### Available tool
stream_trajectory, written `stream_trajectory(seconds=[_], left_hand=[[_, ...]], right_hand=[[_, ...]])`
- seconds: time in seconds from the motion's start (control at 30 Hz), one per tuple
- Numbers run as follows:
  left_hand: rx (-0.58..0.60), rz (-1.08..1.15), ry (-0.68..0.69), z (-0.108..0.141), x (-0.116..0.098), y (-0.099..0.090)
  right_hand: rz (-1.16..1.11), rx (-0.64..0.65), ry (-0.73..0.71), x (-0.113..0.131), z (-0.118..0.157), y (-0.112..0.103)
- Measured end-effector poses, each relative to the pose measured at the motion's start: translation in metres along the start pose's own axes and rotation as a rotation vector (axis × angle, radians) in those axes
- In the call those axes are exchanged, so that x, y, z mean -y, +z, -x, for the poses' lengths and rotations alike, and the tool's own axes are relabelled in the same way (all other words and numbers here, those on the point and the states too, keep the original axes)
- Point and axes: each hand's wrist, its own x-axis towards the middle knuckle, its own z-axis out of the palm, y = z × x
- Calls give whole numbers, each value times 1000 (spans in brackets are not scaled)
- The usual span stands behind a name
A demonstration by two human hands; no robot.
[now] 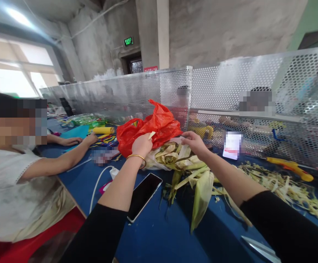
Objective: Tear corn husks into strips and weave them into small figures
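My left hand (142, 144), with a gold bangle at the wrist, is closed, and a short pale strip of corn husk (152, 135) pokes out from its fingers. It is in front of a crumpled red plastic bag (160, 118). My right hand (195, 143) is over a heap of dried corn husks (172, 153), thumb and fingers pinched together at the pile's back edge. What that pinch holds, if anything, is too small to name. A whitish plastic bag (157, 162) lies partly under the husks. One broad husk (202, 201) hangs toward the front of the blue table (159, 237).
A dark-screened phone (145, 197) lies between my arms, near a white charger (114, 171). To the right are shredded husks (284, 186), a yellow glue gun (290, 168) and scissors (260, 250). A co-worker's hand (91, 138) touches a yellow roll (103, 130). Perforated panels (230, 84) stand behind.
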Motion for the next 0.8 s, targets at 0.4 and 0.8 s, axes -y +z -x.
stream_trajectory(seconds=[0.4,0.8], left_hand=[[-104,-41,76,3,-9,-13],[-165,-31,38,-6,9,-15]], right_hand=[[328,177,-251,86,11,72],[310,-212,-5,51,-47,-15]])
